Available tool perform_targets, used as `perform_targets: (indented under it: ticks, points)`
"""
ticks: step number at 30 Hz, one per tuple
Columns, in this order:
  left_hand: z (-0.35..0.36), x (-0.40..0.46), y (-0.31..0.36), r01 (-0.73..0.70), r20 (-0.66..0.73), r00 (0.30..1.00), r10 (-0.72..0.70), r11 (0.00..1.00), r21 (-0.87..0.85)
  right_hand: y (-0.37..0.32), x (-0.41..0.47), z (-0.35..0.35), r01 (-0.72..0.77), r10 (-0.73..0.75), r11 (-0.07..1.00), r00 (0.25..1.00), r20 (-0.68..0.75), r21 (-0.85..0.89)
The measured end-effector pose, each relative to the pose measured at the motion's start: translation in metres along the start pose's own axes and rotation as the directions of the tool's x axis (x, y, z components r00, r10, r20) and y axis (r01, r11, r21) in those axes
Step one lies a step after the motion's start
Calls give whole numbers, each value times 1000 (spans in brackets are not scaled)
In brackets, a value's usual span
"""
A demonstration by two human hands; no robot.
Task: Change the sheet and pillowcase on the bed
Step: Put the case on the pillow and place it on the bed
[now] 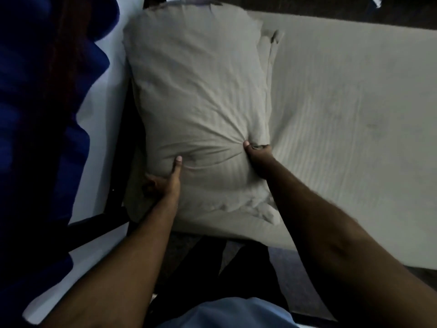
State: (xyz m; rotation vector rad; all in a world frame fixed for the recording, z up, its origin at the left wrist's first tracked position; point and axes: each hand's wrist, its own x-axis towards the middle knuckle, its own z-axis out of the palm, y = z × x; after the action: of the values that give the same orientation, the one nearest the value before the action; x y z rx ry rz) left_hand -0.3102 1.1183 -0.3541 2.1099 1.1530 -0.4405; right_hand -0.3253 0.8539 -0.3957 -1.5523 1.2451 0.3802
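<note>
A pillow in a pale striped pillowcase [198, 91] lies lengthwise at the left end of the bed, on a matching pale sheet [350, 119]. My left hand [166, 178] grips the pillow's near left side, thumb on top and fingers tucked under it. My right hand [256, 157] pinches the case at the near right side, where the cloth bunches into radiating creases around the thumb. Loose cloth of the case's open end [257, 207] is crumpled near the bed's front edge.
A dark bed frame [123, 143] runs along the pillow's left side. Dark blue fabric [35, 138] hangs at the far left against a white wall [104, 110]. Dark floor [290, 275] and my legs show below the mattress edge.
</note>
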Motion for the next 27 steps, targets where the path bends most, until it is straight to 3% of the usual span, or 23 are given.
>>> perform_targets:
  ticks: [4, 6, 10, 12, 14, 16, 19, 22, 27]
  points:
    - [5, 2, -28, -54, 10, 998, 57, 978, -202, 13, 7, 8, 51, -52, 998, 999, -13, -34]
    - [0, 3, -36, 16, 4, 1000, -15, 948, -318, 14, 12, 7, 80, -83, 991, 996, -18, -108]
    - [2, -15, -58, 156, -29, 976, -215, 789, -594, 16, 26, 6, 69, -67, 973, 998, 15, -220]
    - [11, -34, -63, 342, 251, 939, -234, 587, -734, 19, 32, 4, 78, -72, 963, 997, 36, -257]
    - [23, -52, -60, 522, 533, 843, -76, 356, -775, 18, 29, -3, 120, -103, 948, 992, 72, -295]
    - [35, -63, -59, 552, 567, 823, -25, 269, -789, 21, 28, -12, 147, -123, 937, 988, 93, -316]
    - [35, -54, -46, 522, 533, 844, -65, 331, -786, 28, 24, -16, 170, -147, 935, 984, 97, -311]
    - [20, -29, -30, 482, 495, 868, -46, 319, -816, 19, 8, -8, 196, -172, 934, 979, 104, -298]
    - [-29, 9, -1, 263, 239, 965, -110, 355, -897, -1, -26, 29, 322, -273, 917, 937, 220, -234]
